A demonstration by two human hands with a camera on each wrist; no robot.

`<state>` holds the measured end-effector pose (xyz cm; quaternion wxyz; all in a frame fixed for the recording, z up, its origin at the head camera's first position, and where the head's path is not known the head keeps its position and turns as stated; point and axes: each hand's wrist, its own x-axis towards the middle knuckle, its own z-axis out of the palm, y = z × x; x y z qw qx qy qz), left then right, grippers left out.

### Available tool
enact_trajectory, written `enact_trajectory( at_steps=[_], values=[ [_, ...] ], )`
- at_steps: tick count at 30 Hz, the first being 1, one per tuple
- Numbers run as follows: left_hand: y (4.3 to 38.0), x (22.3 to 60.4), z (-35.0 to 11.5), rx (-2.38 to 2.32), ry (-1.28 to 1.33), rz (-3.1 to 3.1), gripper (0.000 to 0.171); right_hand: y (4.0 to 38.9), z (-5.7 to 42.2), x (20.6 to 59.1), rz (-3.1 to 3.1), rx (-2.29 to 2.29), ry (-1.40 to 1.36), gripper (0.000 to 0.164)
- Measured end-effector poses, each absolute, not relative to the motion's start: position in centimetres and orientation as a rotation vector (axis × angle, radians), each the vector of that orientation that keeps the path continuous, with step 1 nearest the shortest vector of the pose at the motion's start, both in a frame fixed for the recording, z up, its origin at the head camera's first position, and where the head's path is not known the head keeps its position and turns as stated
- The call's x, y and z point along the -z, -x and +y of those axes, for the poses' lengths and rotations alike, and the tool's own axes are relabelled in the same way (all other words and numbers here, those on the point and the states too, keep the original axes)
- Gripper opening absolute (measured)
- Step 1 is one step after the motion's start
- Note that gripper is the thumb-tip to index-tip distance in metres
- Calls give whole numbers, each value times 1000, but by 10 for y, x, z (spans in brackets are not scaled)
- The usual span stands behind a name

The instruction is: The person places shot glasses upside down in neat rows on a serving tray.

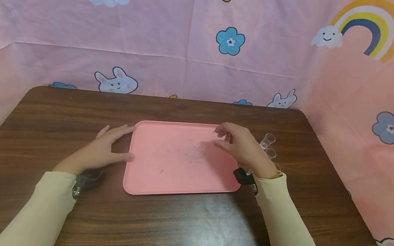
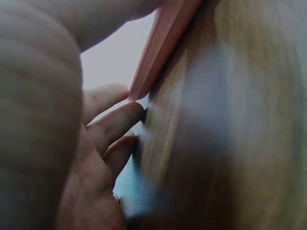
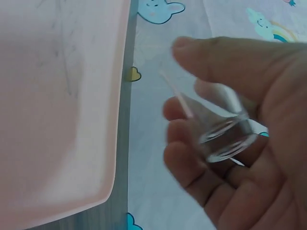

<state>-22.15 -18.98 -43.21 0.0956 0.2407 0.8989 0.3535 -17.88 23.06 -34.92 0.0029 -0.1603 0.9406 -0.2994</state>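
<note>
A pink rectangular tray [image 1: 173, 175] lies on the dark wooden table. At its left edge is my left hand [image 1: 100, 151], thumb and fingers spread and fairly straight, with fingertips right at the rim; the left wrist view shows the fingers beside the tray's side wall [image 2: 160, 48]. My right hand [image 1: 240, 144] is over the tray's right part. In the right wrist view its curled fingers and thumb hold a small clear cup [image 3: 228, 136] with a thick base. The head view shows little of this cup, mostly hidden by the fingers.
Several more small clear cups [image 1: 268, 140] stand on the table just right of the tray, partly behind my right wrist. Dark marks show on the tray's surface. A patterned pink cloth [image 1: 158, 31] hangs behind the table [image 1: 150, 232] and along its right side.
</note>
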Motion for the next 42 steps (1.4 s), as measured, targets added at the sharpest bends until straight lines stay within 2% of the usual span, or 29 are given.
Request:
enact_trajectory(
  at_steps=[9,18,25,32,39,42],
  values=[
    [222,430,-189,-1039,-687,2666,92,181,228,346,2976,986,640,35],
    [221,430,-189,-1034,-679,2658,92,180,226,347,2930,912,510,30],
    [221,431,-189,-1031,-692,2665,92,179,229,348,2953,828,533,30],
    [222,435,-190,-1035,-710,2671,92,178,228,347,2998,963,540,47],
    [222,435,-190,-1051,-718,2669,92,177,226,344,3105,1158,619,31],
    [222,435,-190,-1052,-710,2672,93,178,226,344,3168,1161,717,32]
  ],
)
